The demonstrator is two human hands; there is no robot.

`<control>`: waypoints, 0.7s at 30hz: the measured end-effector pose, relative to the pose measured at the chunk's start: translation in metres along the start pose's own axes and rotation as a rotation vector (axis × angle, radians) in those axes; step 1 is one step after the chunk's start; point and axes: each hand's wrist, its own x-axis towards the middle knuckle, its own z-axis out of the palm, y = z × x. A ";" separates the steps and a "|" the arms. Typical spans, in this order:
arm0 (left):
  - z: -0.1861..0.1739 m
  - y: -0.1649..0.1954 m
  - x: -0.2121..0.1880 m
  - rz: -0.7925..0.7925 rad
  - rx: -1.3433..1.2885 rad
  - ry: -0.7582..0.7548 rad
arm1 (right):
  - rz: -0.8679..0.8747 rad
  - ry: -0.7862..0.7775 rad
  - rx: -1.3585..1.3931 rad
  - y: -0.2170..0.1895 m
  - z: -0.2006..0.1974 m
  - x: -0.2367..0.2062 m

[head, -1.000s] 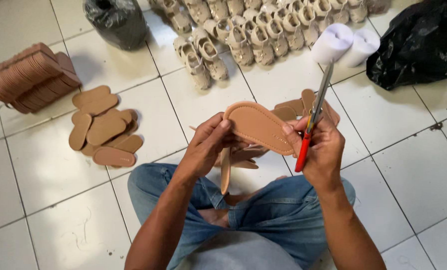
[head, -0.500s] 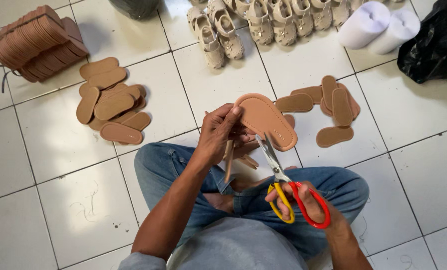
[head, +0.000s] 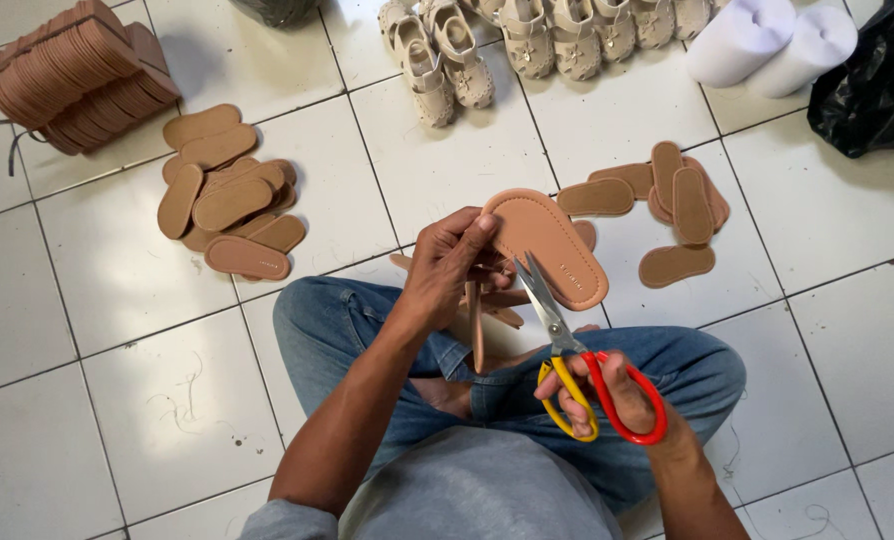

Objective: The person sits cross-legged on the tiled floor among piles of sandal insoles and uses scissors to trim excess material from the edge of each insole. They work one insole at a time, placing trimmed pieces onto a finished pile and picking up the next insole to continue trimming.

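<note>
The left hand [head: 452, 265] was raised above the lap, fingers curled and pinching a tan sandal sole [head: 552, 245] at its near long edge, thumb under and fingertips over the rim. The sole stood tilted, its face turned toward the camera, clear of the floor and directly ahead of the knuckles; thin tan straps [head: 477, 320] hung from its lower edge beneath the hand. The right hand [head: 612, 395] was closed through the yellow and red loops of a pair of scissors [head: 557, 345], whose blades were slightly parted with the tips at the lower edge of the sole; contact could not be confirmed. In judgement the sole was light, flat and fairly flexible, with a matt surface unlikely to slip; an edge pinch near its middle, as seen, looked adequate, though the free end would flex under blade pressure. Beyond the hands, loose soles [head: 672, 195] lay on the white tiled floor [head: 837, 330] to the right, well apart, a second heap of soles [head: 227, 205] to the left, a bundled stack [head: 72, 75] further off, and finished cream sandals [head: 527, 35] in a row at the far edge
</note>
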 end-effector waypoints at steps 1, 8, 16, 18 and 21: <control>0.001 0.000 -0.001 0.001 -0.005 0.001 | -0.008 -0.012 -0.004 0.001 -0.001 0.000; 0.004 0.004 -0.004 -0.005 -0.038 0.001 | -0.004 -0.043 -0.006 -0.002 -0.001 -0.003; 0.006 0.002 -0.005 -0.027 -0.031 -0.004 | 0.030 0.003 0.048 0.009 -0.007 0.000; 0.006 0.002 -0.006 -0.015 -0.104 -0.009 | 0.045 0.011 0.088 0.012 -0.007 0.001; 0.004 0.003 -0.007 -0.004 -0.177 0.002 | -0.015 0.167 -0.114 0.009 -0.005 -0.001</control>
